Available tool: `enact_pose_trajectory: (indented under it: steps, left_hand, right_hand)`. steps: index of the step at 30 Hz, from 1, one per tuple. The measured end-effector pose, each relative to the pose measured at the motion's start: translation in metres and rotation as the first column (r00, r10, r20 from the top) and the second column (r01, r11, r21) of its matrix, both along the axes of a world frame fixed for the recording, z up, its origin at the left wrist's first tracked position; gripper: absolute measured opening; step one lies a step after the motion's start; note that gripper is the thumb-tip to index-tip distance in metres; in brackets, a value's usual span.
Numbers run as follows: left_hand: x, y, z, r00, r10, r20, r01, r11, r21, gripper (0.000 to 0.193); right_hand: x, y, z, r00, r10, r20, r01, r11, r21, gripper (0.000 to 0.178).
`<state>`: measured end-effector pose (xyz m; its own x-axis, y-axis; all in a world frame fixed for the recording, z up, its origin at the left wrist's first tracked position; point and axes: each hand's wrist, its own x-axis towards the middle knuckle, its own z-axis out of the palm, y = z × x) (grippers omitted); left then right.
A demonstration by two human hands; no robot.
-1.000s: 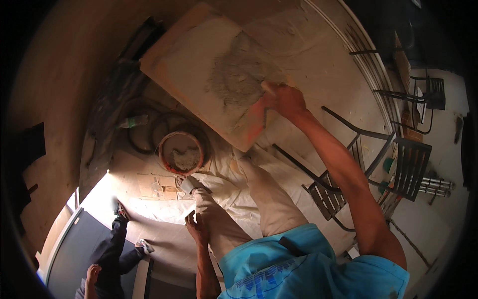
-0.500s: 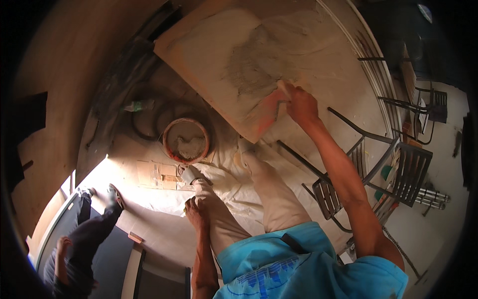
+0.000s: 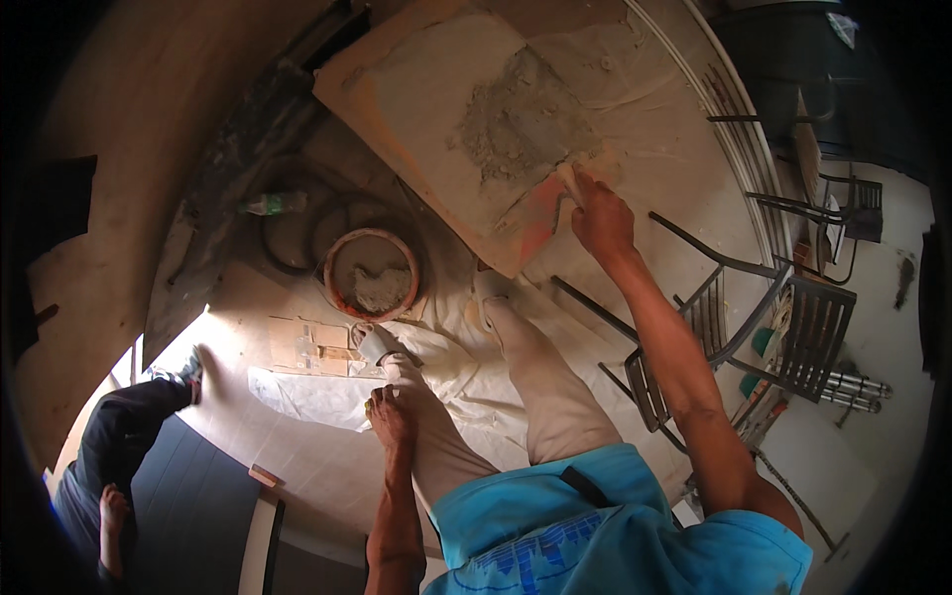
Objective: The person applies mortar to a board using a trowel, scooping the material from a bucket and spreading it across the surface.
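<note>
My right hand (image 3: 603, 218) grips the light handle of a trowel (image 3: 544, 205); its reddish blade rests at the lower corner of a large board (image 3: 397, 164). Just beyond the blade lies a rough patch of grey mortar (image 3: 521, 119) with a smooth streak through its middle. My left hand (image 3: 394, 416) is beside my left knee, its fingers curled. Something small and yellowish shows at those fingers, too small to make out. Left of the board stands a round tub (image 3: 330, 289) with an orange rim, partly filled with grey mix (image 3: 382, 288).
Black metal chairs (image 3: 813, 337) stand close to my right arm. Beyond the tub lie a plastic bottle (image 3: 275, 204) and a dark hose (image 3: 266, 238). Cardboard (image 3: 297, 347) and crumpled sheeting (image 3: 307, 397) cover floor near my feet. Another person (image 3: 124, 436) is at the left.
The person at the left has shifted further left. My right hand and the trowel have barely moved, and a smooth streak now shows clearly in the mortar. My left hand remains by my knee.
</note>
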<state>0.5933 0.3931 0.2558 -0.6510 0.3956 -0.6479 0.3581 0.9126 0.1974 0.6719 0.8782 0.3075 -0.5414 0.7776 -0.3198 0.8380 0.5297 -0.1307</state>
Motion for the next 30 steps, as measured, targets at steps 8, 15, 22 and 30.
enact_pose_trajectory:
  steps: [8, 15, 22, 30]
  left_hand:
    - [-0.004, 0.002, -0.005, 0.999, -0.011, 0.032, 0.011, 1.000, -0.006, 0.032]
    - [-0.010, -0.013, -0.007, 1.000, 0.008, -0.029, -0.007, 0.999, 0.050, 0.028]
    - [-0.009, -0.010, -0.003, 0.999, -0.044, 0.006, 0.044, 0.998, 0.043, 0.031]
    - [-0.003, -0.023, -0.010, 0.996, -0.058, -0.068, 0.061, 0.997, 0.037, 0.029]
  right_hand:
    - [-0.009, 0.014, -0.038, 0.992, 0.037, 0.117, -0.038, 0.999, 0.005, 0.051]
    - [-0.009, 0.010, 0.006, 0.992, -0.123, -0.019, 0.123, 0.992, 0.025, 0.059]
    - [-0.007, 0.031, -0.046, 0.999, -0.019, 0.032, 0.019, 1.000, -0.004, 0.055]
    - [0.001, 0.027, -0.008, 0.984, -0.109, -0.138, 0.123, 0.988, 0.097, 0.055]
